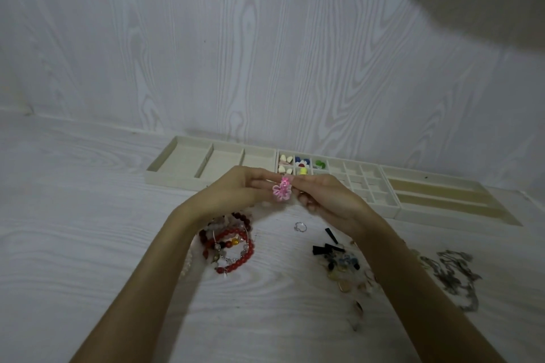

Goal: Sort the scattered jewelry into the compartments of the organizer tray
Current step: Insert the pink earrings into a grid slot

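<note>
A small pink flower-shaped piece (pixel 282 191) is held in the air between both hands, just in front of the cream organizer tray (pixel 383 206). My left hand (pixel 236 190) pinches it from the left and my right hand (pixel 324 197) pinches it from the right. The tray's small compartments hold white heart pieces (pixel 285 160), a blue and white flower (pixel 302 161), a yellow piece (pixel 302 171) and a green piece (pixel 319 163). Red beaded bracelets (pixel 233 244) lie below my left wrist. A silver ring (pixel 300 226) lies on the table between my arms.
Black clips and mixed small pieces (pixel 339 256) lie under my right forearm, a grey chain heap (pixel 454 271) at the far right. The tray's long left compartments (pixel 188 162) and right slots (pixel 436 194) hold nothing. The wall stands right behind the tray.
</note>
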`<control>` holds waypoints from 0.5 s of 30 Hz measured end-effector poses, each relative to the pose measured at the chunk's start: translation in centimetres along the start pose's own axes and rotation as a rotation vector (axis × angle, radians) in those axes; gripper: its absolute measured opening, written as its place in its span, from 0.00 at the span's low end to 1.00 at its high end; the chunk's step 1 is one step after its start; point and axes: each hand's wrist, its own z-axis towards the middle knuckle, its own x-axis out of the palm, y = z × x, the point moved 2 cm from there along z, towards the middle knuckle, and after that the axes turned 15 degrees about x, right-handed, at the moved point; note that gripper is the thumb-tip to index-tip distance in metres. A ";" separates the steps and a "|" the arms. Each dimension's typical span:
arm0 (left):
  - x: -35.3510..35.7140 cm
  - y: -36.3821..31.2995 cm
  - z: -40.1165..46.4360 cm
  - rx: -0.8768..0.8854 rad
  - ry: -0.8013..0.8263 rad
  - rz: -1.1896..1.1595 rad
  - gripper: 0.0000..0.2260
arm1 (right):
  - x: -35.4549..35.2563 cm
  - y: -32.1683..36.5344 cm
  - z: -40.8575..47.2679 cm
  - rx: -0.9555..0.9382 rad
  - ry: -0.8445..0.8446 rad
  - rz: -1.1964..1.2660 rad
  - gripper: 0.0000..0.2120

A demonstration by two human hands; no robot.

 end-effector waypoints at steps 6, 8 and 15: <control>-0.1 0.3 0.0 0.025 -0.122 -0.013 0.09 | -0.1 0.0 0.2 0.014 0.047 0.059 0.10; 0.0 0.4 0.0 0.053 -0.155 -0.007 0.09 | 0.0 0.2 0.1 0.025 0.089 0.081 0.09; 0.2 -0.4 -0.2 0.135 -0.180 -0.035 0.07 | -0.7 0.4 -0.1 0.002 0.129 0.051 0.18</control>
